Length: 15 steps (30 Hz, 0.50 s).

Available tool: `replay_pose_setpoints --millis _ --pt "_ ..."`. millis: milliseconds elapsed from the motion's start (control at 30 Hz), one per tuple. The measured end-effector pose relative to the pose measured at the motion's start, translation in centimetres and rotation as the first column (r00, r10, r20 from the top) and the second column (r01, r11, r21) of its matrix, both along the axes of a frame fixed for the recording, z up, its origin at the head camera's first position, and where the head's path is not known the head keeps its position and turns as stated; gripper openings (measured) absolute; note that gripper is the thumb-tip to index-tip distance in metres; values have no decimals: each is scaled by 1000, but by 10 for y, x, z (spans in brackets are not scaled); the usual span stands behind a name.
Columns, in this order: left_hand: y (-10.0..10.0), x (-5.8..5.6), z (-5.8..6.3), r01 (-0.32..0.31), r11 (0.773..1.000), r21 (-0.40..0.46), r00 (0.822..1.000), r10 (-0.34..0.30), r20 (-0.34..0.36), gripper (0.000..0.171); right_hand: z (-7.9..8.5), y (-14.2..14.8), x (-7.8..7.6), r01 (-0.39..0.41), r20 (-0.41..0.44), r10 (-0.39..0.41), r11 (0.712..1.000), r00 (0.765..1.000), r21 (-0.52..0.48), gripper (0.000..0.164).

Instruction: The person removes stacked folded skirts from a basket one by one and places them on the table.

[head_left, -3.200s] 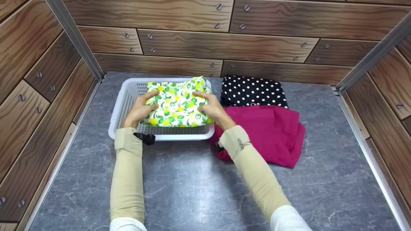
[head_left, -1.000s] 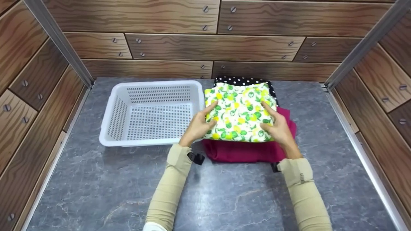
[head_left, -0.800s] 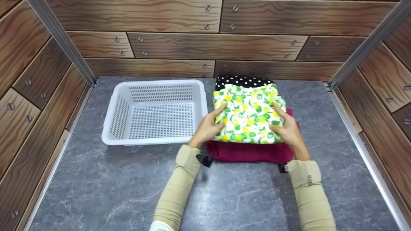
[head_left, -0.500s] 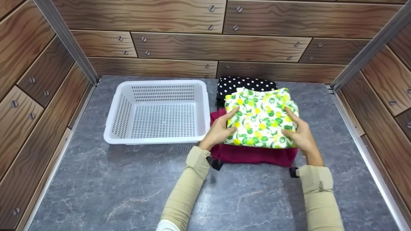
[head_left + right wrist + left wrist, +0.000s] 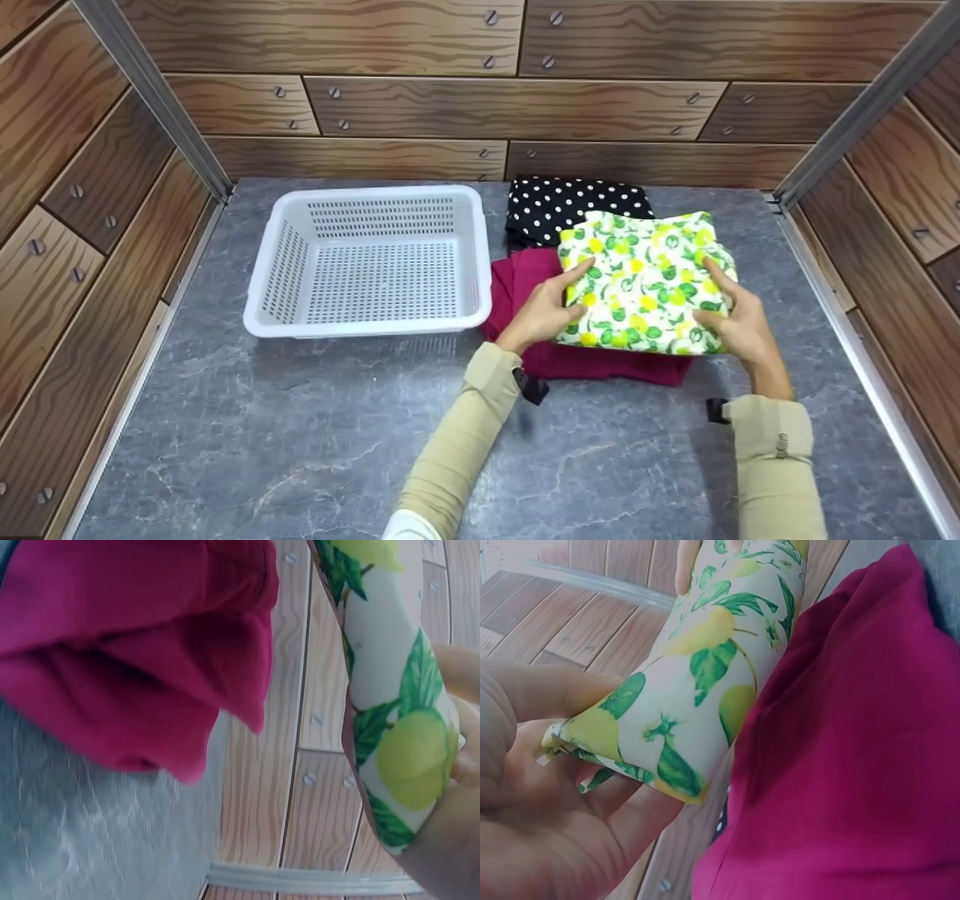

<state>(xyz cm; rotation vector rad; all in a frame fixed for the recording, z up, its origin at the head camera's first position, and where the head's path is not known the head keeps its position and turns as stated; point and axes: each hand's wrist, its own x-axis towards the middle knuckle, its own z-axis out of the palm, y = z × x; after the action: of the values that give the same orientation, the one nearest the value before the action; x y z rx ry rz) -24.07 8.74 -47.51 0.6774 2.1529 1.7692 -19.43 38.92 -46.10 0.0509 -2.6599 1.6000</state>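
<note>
A folded white cloth garment (image 5: pixel 645 285) with a yellow lemon and green leaf print is held between my two hands. My left hand (image 5: pixel 546 311) grips its left side, thumb on top and fingers underneath, as the left wrist view shows. On the opposite side my right hand (image 5: pixel 739 322) pinches the edge the same way. Both wrist views show the lemon garment raised over the folded magenta cloth (image 5: pixel 607 364), which lies on the grey tabletop. Behind it, against the back wall, lies a folded black cloth with white dots (image 5: pixel 574 202), partly covered in the head view.
To the left stands a white perforated plastic basket (image 5: pixel 367 328) with nothing in it. Wood-patterned walls (image 5: pixel 405 109) enclose the grey marbled tabletop (image 5: pixel 300 435) at the back and on both sides.
Both hands lifted the lemon-print garment from the basket and carried it right, over the magenta cloth. In the last second it has moved further right and slightly nearer the front.
</note>
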Motion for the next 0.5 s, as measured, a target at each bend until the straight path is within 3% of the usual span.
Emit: replay_pose_setpoints --millis 233,500 --pt "29 2 3 -2 999 -34 1000 2 -12 73 3 24 10 36 3 -37 998 999 55 84" --pt "66 8 -1 -1 999 -38 1000 2 31 77 4 54 21 65 -10 -64 991 998 118 83"
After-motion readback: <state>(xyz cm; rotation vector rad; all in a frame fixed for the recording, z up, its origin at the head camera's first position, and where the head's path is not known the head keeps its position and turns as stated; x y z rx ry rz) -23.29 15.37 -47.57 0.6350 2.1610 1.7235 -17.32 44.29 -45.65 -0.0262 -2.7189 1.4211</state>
